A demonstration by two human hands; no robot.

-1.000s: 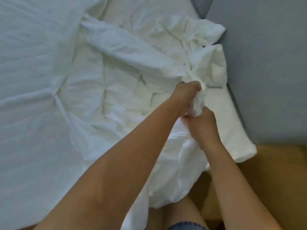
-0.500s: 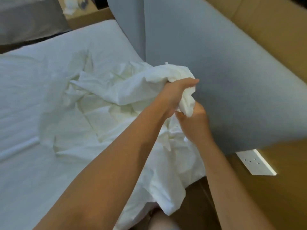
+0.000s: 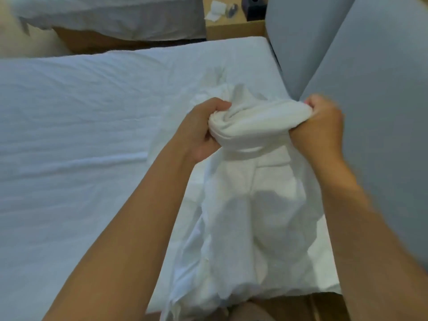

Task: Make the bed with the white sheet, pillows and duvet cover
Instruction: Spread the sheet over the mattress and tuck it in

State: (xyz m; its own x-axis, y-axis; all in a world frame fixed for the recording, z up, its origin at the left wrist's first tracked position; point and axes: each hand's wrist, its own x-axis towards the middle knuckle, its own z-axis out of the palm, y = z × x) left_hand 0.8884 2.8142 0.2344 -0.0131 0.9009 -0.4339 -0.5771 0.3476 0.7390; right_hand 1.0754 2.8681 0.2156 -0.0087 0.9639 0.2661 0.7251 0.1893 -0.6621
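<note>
A bunched white cover hangs in front of me over the bed's near right corner. My left hand grips the gathered top of the cloth on its left side. My right hand grips the same gathered edge on its right side, close to the grey headboard. The cloth stretches between both fists and falls down toward my legs. The white sheet lies spread and lightly wrinkled over the mattress to the left.
A padded grey headboard stands along the right. A wooden bedside table with a crumpled tissue and small dark objects sits at the top. Another white bedding pile lies beyond the bed at top left.
My hands, which were clenched together on one bunch of cloth, have pulled apart sideways, spreading the gathered edge. The cloth has come up off the bed and the view has swung toward the far side.
</note>
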